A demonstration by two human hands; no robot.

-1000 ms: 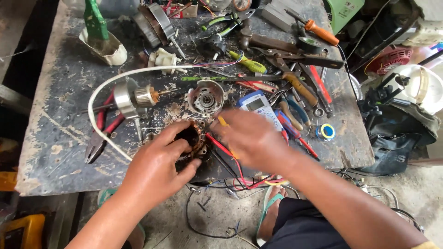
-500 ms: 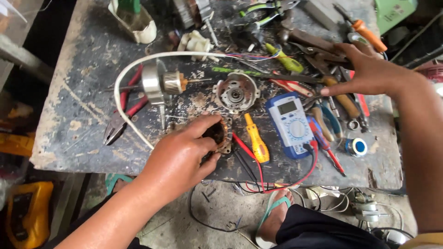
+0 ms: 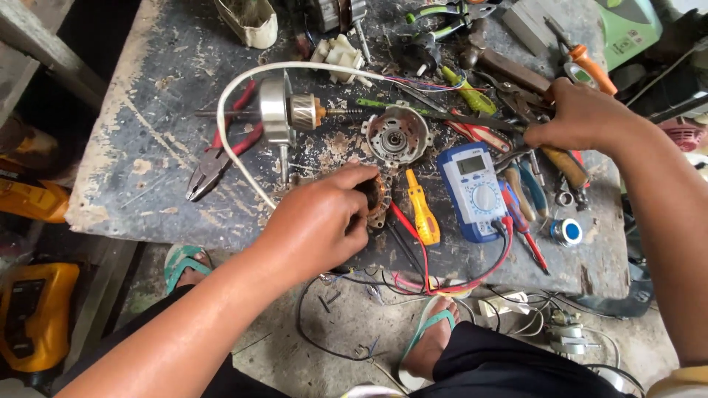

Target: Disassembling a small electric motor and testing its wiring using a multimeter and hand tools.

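- Left hand [image 3: 317,225] clamps fingers over motor stator [image 3: 377,199], near desk [image 3: 133,177] front edge; best held steady.
- Right hand [image 3: 582,118], at two o'clock, pinches wooden-handled tool [image 3: 564,163]; lift clear of blue multimeter [image 3: 476,191].

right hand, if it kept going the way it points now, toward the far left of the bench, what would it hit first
Likely the yellow-green handled screwdriver lying just beyond the right hand, among the pliers; depth in that pile is unclear.
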